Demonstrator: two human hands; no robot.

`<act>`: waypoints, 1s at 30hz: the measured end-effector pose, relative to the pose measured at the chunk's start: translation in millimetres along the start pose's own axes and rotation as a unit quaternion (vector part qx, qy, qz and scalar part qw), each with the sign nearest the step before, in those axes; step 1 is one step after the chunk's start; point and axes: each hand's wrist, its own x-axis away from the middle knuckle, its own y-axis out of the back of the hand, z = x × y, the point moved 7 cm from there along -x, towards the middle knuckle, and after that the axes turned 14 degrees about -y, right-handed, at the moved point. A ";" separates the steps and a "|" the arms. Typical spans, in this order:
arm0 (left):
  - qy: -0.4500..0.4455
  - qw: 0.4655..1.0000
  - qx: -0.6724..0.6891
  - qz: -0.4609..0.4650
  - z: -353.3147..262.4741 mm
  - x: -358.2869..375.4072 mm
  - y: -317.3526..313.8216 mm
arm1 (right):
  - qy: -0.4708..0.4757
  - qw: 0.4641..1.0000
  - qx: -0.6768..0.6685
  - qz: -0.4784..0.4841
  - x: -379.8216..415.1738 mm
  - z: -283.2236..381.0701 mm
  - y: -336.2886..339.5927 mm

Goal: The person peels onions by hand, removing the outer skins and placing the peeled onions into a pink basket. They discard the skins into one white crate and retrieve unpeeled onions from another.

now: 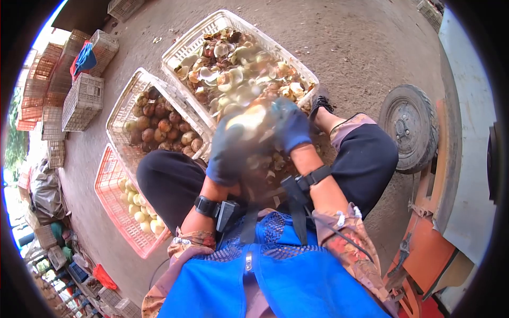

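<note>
My left hand [228, 151], in a dark blue work glove, is closed around a pale, round, onion-like piece [250, 117], blurred by motion. Close on its right is my right hand [290, 124], also gloved in blue; its fingers are smeared, so a tool in them cannot be made out. Both hands are above the near edge of a white crate [172, 53] heaped with peelings [233, 69], pale inside and brown outside. To the left stands another white crate [117, 114], holding round brown-purple onion-like produce [161, 124]. Pale peeled pieces [140, 216] lie in a pink crate [114, 204].
My bent knees flank the work area. A wheel [405, 127] and an orange metal frame [424, 244] stand at the right. Stacked crates [84, 100] line the left, with a grey sack [46, 191] below them. Scraps dot the concrete floor [360, 47].
</note>
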 end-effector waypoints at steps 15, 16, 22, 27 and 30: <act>-0.126 0.992 -0.009 0.021 -48.3 -16.3 -3.6 | -0.104 0.743 -0.621 0.226 30.6 14.9 -10.4; -0.125 0.992 -0.009 0.020 -47.6 -14.4 -6.5 | -0.025 0.827 -0.537 0.164 27.2 4.8 -23.6; -0.163 0.983 -0.075 0.029 -34.2 -10.5 -5.2 | 0.102 0.846 -0.507 0.132 28.8 22.0 2.6; 0.115 0.902 0.392 -0.140 7.8 3.3 -5.9 | 0.016 0.914 -0.397 0.079 35.5 24.1 19.3; 0.065 0.973 0.194 -0.107 -6.9 -5.5 4.3 | 0.034 0.954 -0.261 0.141 41.1 21.0 14.1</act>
